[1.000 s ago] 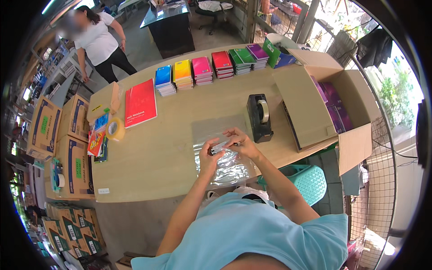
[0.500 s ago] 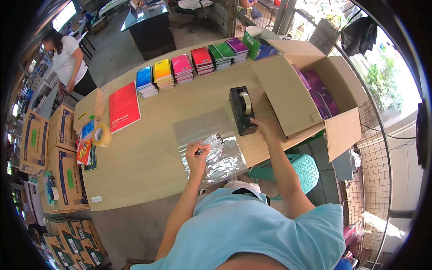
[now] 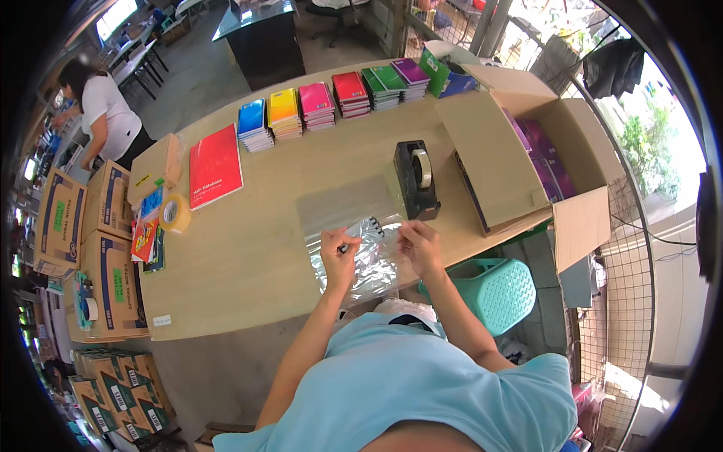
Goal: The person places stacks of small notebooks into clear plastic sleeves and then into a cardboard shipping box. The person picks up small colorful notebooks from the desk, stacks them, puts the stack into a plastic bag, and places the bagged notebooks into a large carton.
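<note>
My left hand (image 3: 338, 253) pinches a clear plastic bag (image 3: 374, 269) near the front edge of the table. Small black coils, like a spiral binding, show at the upper part of the bag; the rest of its contents is lost in glare. My right hand (image 3: 419, 245) is just right of the bag, thumb and fingers pressed together. Whatever it pinches is too small or too clear to make out. Beyond it stands a black tape dispenser (image 3: 407, 179) with a roll of tape. More clear plastic (image 3: 339, 197) lies flat under and behind the bag.
Stacks of small notebooks, including a blue stack (image 3: 254, 124), line the far edge. A red notebook (image 3: 216, 166) and a yellowish tape roll (image 3: 175, 213) lie left. An open carton (image 3: 501, 162) holds purple packs at right. A green stool (image 3: 497, 294) stands below. A person (image 3: 109, 113) is far left.
My right hand has left the tape dispenser and come left and nearer, beside the bag. My left hand still holds the bag. The person at far left has turned and reaches away.
</note>
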`<state>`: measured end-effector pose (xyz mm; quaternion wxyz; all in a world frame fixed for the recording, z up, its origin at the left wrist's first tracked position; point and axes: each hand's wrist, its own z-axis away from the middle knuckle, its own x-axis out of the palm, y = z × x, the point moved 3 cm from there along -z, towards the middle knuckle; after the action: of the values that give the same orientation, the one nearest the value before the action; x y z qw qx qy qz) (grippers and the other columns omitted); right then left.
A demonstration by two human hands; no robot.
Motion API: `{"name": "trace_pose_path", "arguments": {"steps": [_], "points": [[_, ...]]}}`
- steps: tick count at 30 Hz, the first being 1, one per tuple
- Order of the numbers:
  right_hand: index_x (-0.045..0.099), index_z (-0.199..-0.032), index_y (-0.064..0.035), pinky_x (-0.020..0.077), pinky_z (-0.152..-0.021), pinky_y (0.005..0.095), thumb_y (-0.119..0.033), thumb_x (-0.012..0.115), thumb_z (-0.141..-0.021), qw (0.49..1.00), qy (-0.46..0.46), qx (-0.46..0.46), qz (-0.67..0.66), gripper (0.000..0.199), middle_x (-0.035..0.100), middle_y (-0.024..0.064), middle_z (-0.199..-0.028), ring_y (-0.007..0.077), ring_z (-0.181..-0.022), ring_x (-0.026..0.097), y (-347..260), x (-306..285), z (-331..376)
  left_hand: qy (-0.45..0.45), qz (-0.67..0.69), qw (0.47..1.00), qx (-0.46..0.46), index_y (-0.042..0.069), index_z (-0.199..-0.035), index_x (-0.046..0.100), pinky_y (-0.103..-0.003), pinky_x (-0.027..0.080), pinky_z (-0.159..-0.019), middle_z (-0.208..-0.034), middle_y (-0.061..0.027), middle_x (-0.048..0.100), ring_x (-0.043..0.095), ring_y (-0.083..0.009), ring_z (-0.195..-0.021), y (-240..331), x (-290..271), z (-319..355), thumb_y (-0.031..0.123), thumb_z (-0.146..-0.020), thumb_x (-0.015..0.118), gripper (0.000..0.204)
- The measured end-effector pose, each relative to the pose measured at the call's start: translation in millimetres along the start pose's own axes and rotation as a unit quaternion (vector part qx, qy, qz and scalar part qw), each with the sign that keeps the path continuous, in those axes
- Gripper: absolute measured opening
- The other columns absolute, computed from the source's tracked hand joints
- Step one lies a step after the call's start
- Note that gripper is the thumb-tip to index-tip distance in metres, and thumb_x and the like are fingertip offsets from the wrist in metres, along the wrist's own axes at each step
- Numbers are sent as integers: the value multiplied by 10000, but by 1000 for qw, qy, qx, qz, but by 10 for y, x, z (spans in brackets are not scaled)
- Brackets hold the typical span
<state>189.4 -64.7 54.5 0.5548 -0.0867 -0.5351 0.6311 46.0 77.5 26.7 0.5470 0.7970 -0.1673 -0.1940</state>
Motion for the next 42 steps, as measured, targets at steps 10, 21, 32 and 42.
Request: {"name": "trace_pose_path", "arguments": {"steps": [10, 21, 32, 42], "points": [[652, -707, 15, 362, -401, 234, -246, 783, -856, 956, -70, 4, 283, 328, 592, 27, -585, 74, -460, 497, 391, 127, 6, -25, -66, 997, 28, 65, -936, 693, -353, 473, -848, -1011, -103, 559, 576, -246, -1016, 128, 16, 10, -67, -715, 749, 263], [684, -712, -44, 486, -512, 356, -512, 743, -841, 791, -158, 132, 577, 489, 603, 57, -561, 198, -501, 581, 885, -150, -46, -276, -434, 851, 106, 177, -1539, 260, -365, 538, -796, -1106, -93, 530, 604, -198, -992, 715, 146, -437, 205, -713, 837, 1008], [435, -1347, -20, 491, -991, 348, 23, 863, -605, 876, -328, -186, 300, 857, 632, 95, -1196, 180, -1123, 606, 87, 343, -33, -223, 103, 964, -98, 113, -1550, 208, -397, 359, -1133, -1449, -137, 387, 386, -267, -1374, 397, -205, -9, 50, -690, 842, 1070], [496, -1347, -146, 340, -1133, 503, -98, 857, -666, 573, -363, -422, 601, 772, 385, 199, -1475, 415, -1406, 335, -663, 644, 117, -276, -404, 831, 265, 144, -1365, 504, -533, 283, -1152, -1571, -184, 217, 265, -373, -1446, 915, -677, -460, 139, -592, 875, 857]]}}
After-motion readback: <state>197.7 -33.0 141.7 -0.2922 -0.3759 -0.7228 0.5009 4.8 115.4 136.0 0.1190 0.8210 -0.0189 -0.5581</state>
